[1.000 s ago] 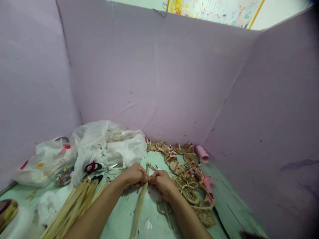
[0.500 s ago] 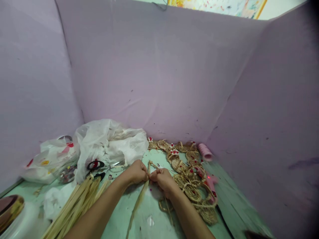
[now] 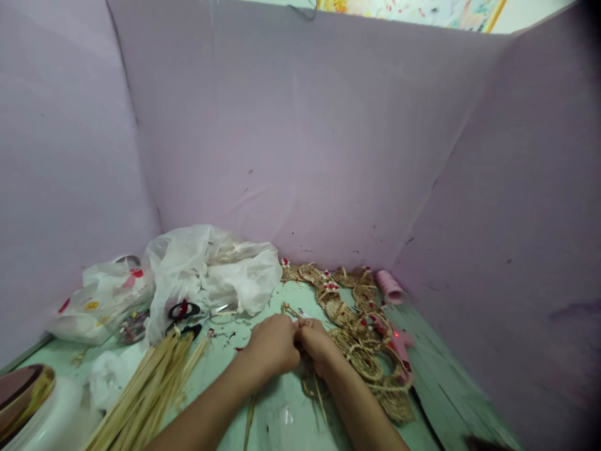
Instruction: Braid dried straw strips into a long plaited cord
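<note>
Over the middle of the table, my left hand (image 3: 276, 343) is closed, its fingers curled round a straw cord (image 3: 292, 309) whose twisted end sticks out beyond the knuckles. My right hand (image 3: 315, 343) pinches the same cord, its fingertips touching the left hand. One loose strand (image 3: 250, 421) trails below my left wrist, and a thinner strand (image 3: 320, 399) hangs under the right hand. The exact grip point is hidden by the fingers. Just right of my right hand lie coiled straw rope pieces (image 3: 359, 360), some with red and white beads.
Left of my arms lies a bundle of flat dried strips (image 3: 145, 394), with black-handled scissors (image 3: 184, 309) and white plastic bags (image 3: 211, 269) behind. A pink glue gun (image 3: 401, 351) with a lit red light and a pink thread spool (image 3: 390, 288) are at right. Purple walls (image 3: 300, 138) enclose the table.
My left hand has moved right and toward me, turning its back up against my right hand and covering more of the cord. The right hand has barely shifted.
</note>
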The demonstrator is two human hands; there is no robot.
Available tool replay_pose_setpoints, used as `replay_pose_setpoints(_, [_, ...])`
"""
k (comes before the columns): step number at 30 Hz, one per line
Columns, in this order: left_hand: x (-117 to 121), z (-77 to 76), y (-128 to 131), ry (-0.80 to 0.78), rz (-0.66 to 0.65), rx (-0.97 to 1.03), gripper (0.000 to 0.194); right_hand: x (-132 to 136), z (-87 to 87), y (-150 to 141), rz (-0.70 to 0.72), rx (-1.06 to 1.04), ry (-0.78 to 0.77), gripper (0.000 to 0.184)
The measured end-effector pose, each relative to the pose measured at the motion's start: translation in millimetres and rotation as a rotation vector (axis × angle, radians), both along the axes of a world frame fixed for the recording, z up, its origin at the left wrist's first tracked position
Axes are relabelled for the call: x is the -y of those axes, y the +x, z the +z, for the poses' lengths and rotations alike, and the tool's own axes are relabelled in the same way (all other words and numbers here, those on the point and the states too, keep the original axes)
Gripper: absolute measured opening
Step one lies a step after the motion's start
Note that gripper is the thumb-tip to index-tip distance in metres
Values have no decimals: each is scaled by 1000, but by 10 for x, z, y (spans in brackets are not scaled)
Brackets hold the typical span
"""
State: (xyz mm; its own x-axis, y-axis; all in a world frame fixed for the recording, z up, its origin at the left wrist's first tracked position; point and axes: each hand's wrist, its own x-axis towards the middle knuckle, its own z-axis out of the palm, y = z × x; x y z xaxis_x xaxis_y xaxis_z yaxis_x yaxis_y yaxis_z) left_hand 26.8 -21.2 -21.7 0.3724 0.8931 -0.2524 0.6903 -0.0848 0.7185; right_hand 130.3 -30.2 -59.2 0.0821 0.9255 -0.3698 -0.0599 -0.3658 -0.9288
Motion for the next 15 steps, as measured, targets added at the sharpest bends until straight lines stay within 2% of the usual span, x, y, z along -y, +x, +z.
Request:
replay_pose_setpoints(2, [-107,49,-70,23,21,-95,11,-4,7,26,35,-12,2,11])
replay_pose_setpoints(4, [-215,65,-120,-17,170,-13,15,-10,12,54,64,-26,-3,10])
replay_pose_setpoints(6, [-285,23,-129,-219,234,153,17,-15,13,75,96,-35,-8,10])
replay_pose_setpoints(9, [-315,-112,-102,-528,190,381,13,-18,6,87,117,-25,-12,11])
replay_pose_setpoints(11, [-314,-194,-91,-639,163,446,9,-20,-8,87,130,-11,1,9])
replay_pose_setpoints(13, [-310,-240,-92,-665,155,427,8,-26,-34,87,162,8,40,7])
replay_pose_setpoints(15, [-302,-246,-93,-588,164,341,10,-36,-70,87,193,87,85,6])
